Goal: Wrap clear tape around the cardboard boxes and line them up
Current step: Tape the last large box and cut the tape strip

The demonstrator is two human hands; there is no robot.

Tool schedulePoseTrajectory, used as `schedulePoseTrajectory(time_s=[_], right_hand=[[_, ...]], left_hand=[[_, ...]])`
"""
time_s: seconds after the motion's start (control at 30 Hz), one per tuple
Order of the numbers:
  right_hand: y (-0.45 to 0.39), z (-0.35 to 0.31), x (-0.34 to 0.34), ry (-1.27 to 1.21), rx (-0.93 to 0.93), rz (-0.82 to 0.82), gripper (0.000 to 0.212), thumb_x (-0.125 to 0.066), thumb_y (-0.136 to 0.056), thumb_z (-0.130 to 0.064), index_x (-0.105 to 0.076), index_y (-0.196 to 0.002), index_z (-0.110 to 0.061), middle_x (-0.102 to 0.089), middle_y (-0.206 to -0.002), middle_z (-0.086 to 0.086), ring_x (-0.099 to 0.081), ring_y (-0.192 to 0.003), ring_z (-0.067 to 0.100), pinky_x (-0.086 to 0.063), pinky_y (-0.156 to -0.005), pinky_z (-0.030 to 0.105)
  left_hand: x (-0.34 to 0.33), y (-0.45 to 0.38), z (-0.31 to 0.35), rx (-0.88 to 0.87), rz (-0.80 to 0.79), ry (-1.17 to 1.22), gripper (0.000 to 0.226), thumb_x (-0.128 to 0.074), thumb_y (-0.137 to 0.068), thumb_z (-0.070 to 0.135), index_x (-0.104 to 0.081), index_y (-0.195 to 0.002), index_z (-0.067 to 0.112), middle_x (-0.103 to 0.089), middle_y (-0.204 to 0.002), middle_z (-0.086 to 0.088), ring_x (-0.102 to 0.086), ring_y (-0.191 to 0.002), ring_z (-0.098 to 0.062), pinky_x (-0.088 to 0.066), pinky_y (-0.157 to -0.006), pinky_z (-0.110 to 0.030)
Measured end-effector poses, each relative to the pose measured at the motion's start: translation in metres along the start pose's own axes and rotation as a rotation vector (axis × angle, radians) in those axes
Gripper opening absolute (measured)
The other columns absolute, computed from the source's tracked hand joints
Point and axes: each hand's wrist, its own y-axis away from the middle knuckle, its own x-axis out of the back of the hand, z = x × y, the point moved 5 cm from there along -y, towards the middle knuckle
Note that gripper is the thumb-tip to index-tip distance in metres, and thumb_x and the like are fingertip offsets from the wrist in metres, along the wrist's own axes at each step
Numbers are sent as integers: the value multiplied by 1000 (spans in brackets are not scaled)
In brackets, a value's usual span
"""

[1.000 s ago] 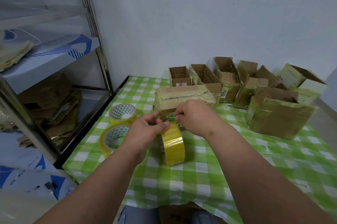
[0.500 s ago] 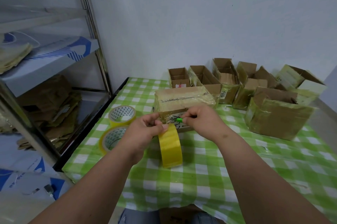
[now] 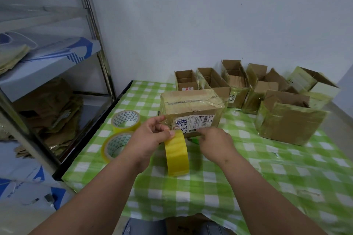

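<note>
I see a table [image 3: 238, 187] under a green checked cloth filling the lower right of the frame, and a metal rack [image 3: 91, 30] with flattened cardboard at the left. Along the far edge, upper right, stand open boxes [image 3: 236, 81] in a row, with a larger open box [image 3: 286, 122] in front of them at the right. At centre sits a closed box [image 3: 191, 106], already wrapped in clear film, its printed label facing me. Two rolls [image 3: 122, 133] lie flat at centre left. My left hand [image 3: 150, 139] pinches the top of an upright yellow tape roll [image 3: 176, 153] between thumb and fingers, just in front of the closed box. My right hand [image 3: 215, 143] is curled low beside the roll over a small green item [image 3: 194, 140]; I cannot tell whether it grips it.
</note>
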Motion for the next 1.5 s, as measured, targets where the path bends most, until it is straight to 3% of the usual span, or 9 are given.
schedulePoseTrajectory(time_s=[0.13, 0.23, 0.43, 0.63, 0.8, 0.93, 1.07, 1.33, 1.5], right_hand=[[1, -24, -2, -852, -184, -95, 28, -61, -87, -38, -75, -103, -19, -71, -112, 3, -63, -105, 23, -49, -97, 42], [2, -36, -9, -1054, -266, -212, 16, -68, -77, -35, -74, -79, -19, -71, -86, -2, -63, -92, 23, -48, -88, 41], [0, -47, -9, -1168, -266, -257, 10, -69, -80, -8, -64, -74, -14, -61, -66, 1, -56, -66, 18, -39, -54, 27], [-6, -46, -15, -1229, -352, -250, 9, -70, -77, -3, -68, -82, -10, -65, -76, 9, -61, -73, 27, -48, -58, 30], [-10, -49, -21, -1232, -335, -239, 22, -74, -71, -11, -72, -93, -9, -70, -99, 15, -63, -101, 35, -52, -81, 43], [-9, -51, -21, -1257, -286, -245, 10, -69, -81, -3, -71, -86, -10, -72, -88, 13, -67, -94, 33, -51, -89, 48], [-6, -49, -21, -1292, -238, -257, 13, -69, -84, -1, -70, -75, -10, -70, -67, 8, -66, -71, 26, -54, -76, 41], [-5, -48, -19, -1266, -209, -239, 16, -69, -87, -6, -67, -73, -12, -69, -63, 2, -64, -65, 18, -51, -66, 29], [-5, -49, -16, -1174, -201, -224, 11, -71, -86, -10, -69, -76, -13, -71, -74, 5, -66, -77, 22, -51, -81, 36]], left_hand=[[-1, -2, -2, 5, -2, 12, 66, -74, -78, -4, -50, -137, 13, -65, -86, -4, -66, -86, -20, -51, -95, -39], [0, -2, -1, 0, -18, 12, 71, -74, -77, -5, -49, -139, 15, -64, -89, -6, -64, -89, -22, -49, -100, -44], [-4, -2, 1, -39, -45, 7, 78, -74, -77, -8, -45, -144, 20, -62, -90, -7, -61, -92, -22, -49, -99, -42], [-4, -1, 2, -55, -46, -75, 78, -77, -78, 0, -43, -145, 22, -65, -93, -7, -64, -91, -19, -53, -88, -33], [4, 3, 32, -275, 105, -719, 93, -85, -71, 36, -31, -146, 47, -40, -124, 4, -56, -105, -15, -51, -93, -38], [-5, -8, 45, -419, 21, -1018, 52, -64, -92, 39, -47, -140, 48, -31, -126, 10, -43, -123, -15, -38, -107, -33], [-1, -26, 40, -354, 87, -1016, 30, -59, -96, 36, -64, -125, 39, -38, -124, 11, -46, -122, -13, -39, -100, -28], [3, -34, 43, -336, 90, -1007, 38, -75, -83, 43, -69, -119, 35, -45, -121, 11, -49, -115, -10, -44, -102, -35], [2, -38, 43, -344, 89, -937, 35, -76, -84, 37, -70, -118, 29, -48, -117, 8, -53, -108, -10, -46, -100, -33]])
